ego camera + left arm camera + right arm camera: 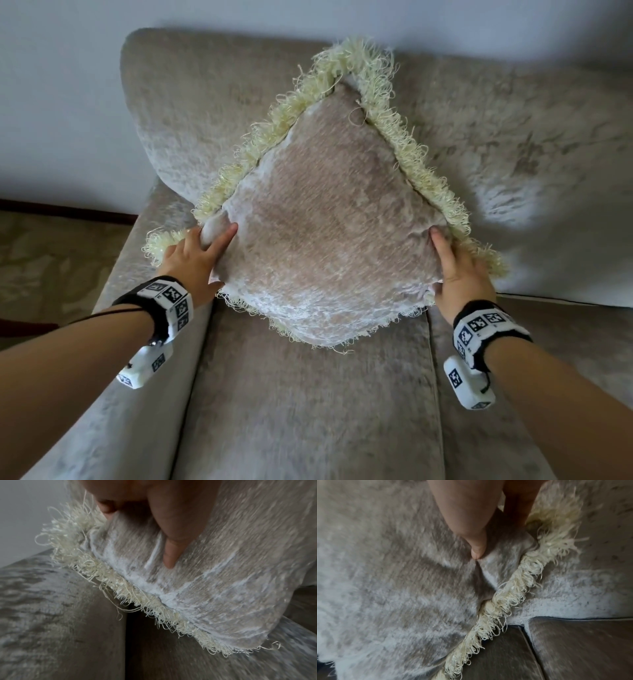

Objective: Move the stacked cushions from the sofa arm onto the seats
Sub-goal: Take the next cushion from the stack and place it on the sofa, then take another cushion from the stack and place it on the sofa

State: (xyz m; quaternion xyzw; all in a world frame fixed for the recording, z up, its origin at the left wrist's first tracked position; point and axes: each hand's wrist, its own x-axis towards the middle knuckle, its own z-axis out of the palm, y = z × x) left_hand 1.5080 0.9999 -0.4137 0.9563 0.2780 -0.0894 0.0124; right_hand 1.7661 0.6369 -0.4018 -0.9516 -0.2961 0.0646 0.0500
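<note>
A beige chenille cushion (325, 219) with a cream fringe is held over the leftmost sofa seat (308, 404), tilted with one corner toward the backrest. My left hand (195, 257) grips its left corner, thumb on the front face and fingers hidden behind. My right hand (459, 270) grips the right corner the same way. In the left wrist view the thumb (171, 545) presses into the cushion (223, 574) above its fringe (137, 601). The right wrist view has the thumb (474, 534) pinching a fold of the cushion (385, 588) beside the fringe (505, 601).
The sofa arm (144, 342) runs along the left, with patterned carpet (51, 260) beyond it. A padded backrest (191, 120) stands behind the cushion, and a second seat (534, 428) lies to the right. A pale wall (68, 102) is behind the sofa.
</note>
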